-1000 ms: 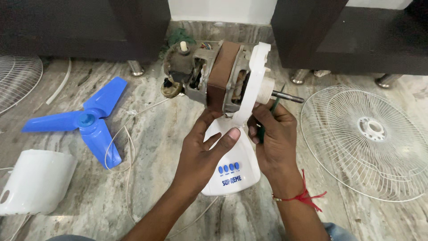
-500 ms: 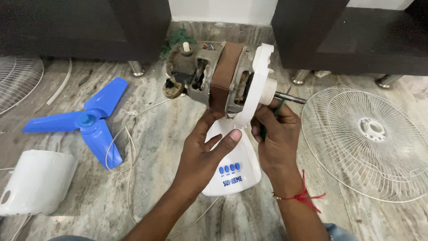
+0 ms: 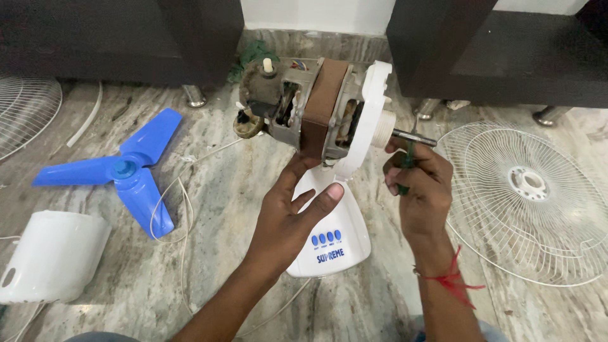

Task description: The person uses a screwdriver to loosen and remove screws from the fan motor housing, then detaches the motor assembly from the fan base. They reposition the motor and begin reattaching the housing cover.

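A bare fan motor [image 3: 310, 114] with a brown winding band sits on a white fan body [image 3: 345, 234] that has blue buttons. My left hand [image 3: 292, 212] grips the white neck just under the motor, thumb toward the right. My right hand [image 3: 418, 183] is closed around a green-handled screwdriver [image 3: 407, 161], right beside the metal motor shaft [image 3: 413, 137] that sticks out of the white front plate [image 3: 370, 114]. A red thread is tied on my right wrist.
A blue three-blade fan propeller [image 3: 120, 171] lies on the marble floor at left. A white motor cover [image 3: 54, 256] lies at lower left. White wire grilles lie at right [image 3: 525, 196] and far left [image 3: 25, 114]. A white cord [image 3: 183, 209] trails across the floor. Dark cabinets stand behind.
My right hand has drawn away from the front plate to the right and up, now beside the shaft. The motor and my left hand have barely moved.
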